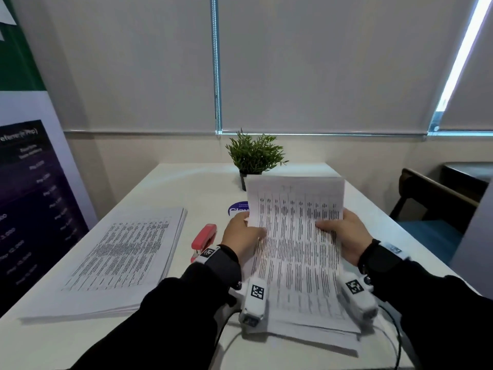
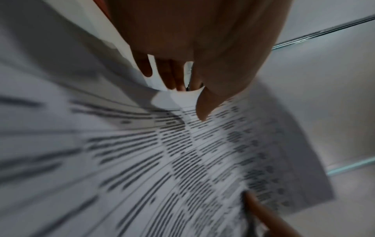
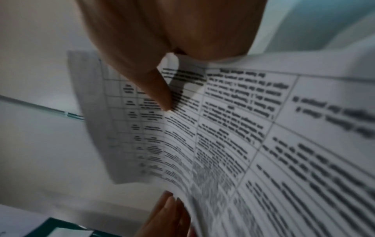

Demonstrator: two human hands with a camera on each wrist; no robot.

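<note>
Left of the red stapler (image 1: 204, 237), a flat stack (image 1: 120, 252) of printed sheets lies on the counter (image 1: 186, 188). Just right of the stapler, the left hand (image 1: 240, 236) pinches the left edge of a raised sheaf (image 1: 296, 236), with the thumb on the printed face and the fingers curled behind. Further right, the right hand (image 1: 344, 233) grips the opposite edge the same way. The sheaf tilts up with its far end off the counter, and its near end looks fanned, not flush.

The step seems to be squaring the sheaf for stapling. It would go best with both pinches loosened a little and the sheets stood on one edge and tapped until they line up. Then a corner can be turned toward the stapler. Too tight a grip would likely lock the skew in.
</note>
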